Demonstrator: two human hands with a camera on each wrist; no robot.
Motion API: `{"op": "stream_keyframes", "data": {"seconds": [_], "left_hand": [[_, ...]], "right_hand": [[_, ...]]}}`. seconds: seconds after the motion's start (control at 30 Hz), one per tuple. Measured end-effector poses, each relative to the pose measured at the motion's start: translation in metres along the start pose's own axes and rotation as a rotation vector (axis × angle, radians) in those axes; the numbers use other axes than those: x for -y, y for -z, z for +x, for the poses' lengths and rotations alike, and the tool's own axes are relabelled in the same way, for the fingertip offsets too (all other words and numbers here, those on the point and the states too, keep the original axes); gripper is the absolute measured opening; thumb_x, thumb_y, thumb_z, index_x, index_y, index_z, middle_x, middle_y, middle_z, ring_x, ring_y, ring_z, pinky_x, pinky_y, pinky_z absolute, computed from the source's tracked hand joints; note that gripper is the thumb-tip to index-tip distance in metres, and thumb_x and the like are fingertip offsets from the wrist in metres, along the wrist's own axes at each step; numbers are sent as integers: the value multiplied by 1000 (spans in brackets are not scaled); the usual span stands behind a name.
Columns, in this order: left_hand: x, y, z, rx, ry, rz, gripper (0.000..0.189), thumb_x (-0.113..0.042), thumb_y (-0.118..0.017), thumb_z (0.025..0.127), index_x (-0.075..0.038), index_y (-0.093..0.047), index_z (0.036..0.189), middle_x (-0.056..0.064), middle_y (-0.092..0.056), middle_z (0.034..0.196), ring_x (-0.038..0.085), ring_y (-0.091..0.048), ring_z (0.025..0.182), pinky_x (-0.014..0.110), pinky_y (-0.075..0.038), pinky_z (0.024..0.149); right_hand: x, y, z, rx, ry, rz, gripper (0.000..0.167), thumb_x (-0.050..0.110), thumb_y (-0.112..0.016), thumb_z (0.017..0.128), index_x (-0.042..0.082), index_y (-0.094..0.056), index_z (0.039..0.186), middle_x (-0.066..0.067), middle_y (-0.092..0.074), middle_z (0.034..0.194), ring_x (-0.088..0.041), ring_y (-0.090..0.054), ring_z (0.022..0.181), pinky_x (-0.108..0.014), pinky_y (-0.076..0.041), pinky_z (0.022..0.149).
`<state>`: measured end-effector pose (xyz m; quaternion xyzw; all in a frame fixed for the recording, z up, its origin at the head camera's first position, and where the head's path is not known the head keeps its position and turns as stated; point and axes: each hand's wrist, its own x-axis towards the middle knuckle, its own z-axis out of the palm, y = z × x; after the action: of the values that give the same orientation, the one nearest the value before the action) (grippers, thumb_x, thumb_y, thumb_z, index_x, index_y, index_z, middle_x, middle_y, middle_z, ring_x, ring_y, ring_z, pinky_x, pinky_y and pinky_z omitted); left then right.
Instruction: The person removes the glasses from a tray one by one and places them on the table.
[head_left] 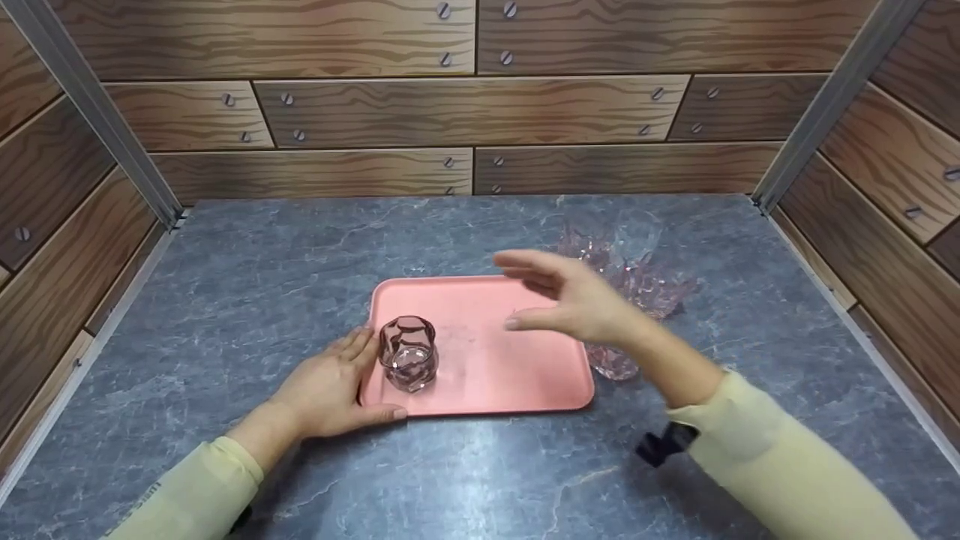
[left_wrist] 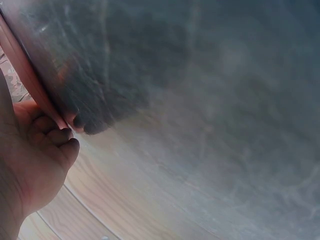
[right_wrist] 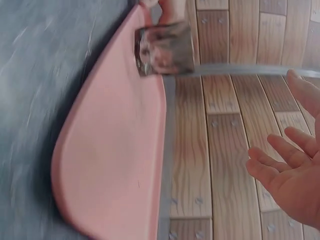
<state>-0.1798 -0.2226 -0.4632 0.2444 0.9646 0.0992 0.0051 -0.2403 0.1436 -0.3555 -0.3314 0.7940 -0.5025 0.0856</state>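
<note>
A pink tray (head_left: 510, 379) lies on the table, and a dark-tinted faceted drinking glass (head_left: 409, 356) stands upright near its left end. My left hand (head_left: 326, 386) holds the tray's near left corner, fingers along the left edge and thumb at the front edge. In the left wrist view, its fingers (left_wrist: 55, 132) curl against the tray's rim. My right hand (head_left: 581, 300) hovers over the tray's right part, holding nothing, thumb and fingers spread apart. The right wrist view shows that hand (right_wrist: 295, 175) apart from both tray and glass.
Several clear, pinkish glasses (head_left: 656, 289) stand to the right of the tray, partly hidden behind my right hand and forearm. One glass (head_left: 615, 364) is close to the tray's right edge. Wood-patterned panels (head_left: 472, 112) border the grey marbled table (head_left: 300, 232) at the back and sides.
</note>
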Motion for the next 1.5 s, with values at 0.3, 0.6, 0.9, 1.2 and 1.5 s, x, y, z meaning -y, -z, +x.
{"op": "stream_keyframes", "data": {"seconds": [0.3, 0.6, 0.9, 1.2, 1.5], "left_hand": [[1, 1, 1, 3, 6, -9, 126, -93, -49, 86, 9, -36, 160, 32, -32, 165, 53, -39, 147, 62, -38, 119], [0, 2, 0, 5, 2, 2, 125, -92, -49, 87, 8, -36, 160, 31, -32, 165, 53, -39, 147, 62, -39, 118], [0, 1, -1, -11, -14, 8, 125, -92, -48, 87, 9, -38, 159, 32, -34, 163, 53, -41, 146, 62, -41, 117], [-1, 1, -1, -19, -16, 5, 124, -92, -49, 87, 8, -38, 159, 34, -36, 162, 55, -44, 144, 63, -44, 114], [-1, 1, -1, -14, -13, 3, 125, -92, -49, 86, 8, -37, 159, 33, -35, 162, 55, -44, 144, 63, -45, 113]], "right_hand": [[-9, -47, 29, 74, -47, -11, 86, 24, -93, 83, 8, -51, 157, -5, -53, 159, -25, -52, 143, -38, -39, 123], [-19, -79, 46, 149, -38, 7, 89, 23, -92, 85, 5, -47, 159, -14, -50, 160, -35, -53, 143, -42, -39, 122], [-26, -98, 53, 188, -111, 35, 89, 19, -92, 84, 8, -46, 160, -11, -50, 160, -29, -52, 143, -43, -46, 117], [-30, -109, 57, 201, -120, -81, 93, 24, -94, 81, 15, -47, 161, -6, -59, 153, -21, -57, 137, -36, -40, 121], [-31, -114, 57, 182, -121, -73, 91, 25, -95, 81, 15, -49, 159, -4, -61, 150, -18, -58, 135, -35, -39, 121]]}}
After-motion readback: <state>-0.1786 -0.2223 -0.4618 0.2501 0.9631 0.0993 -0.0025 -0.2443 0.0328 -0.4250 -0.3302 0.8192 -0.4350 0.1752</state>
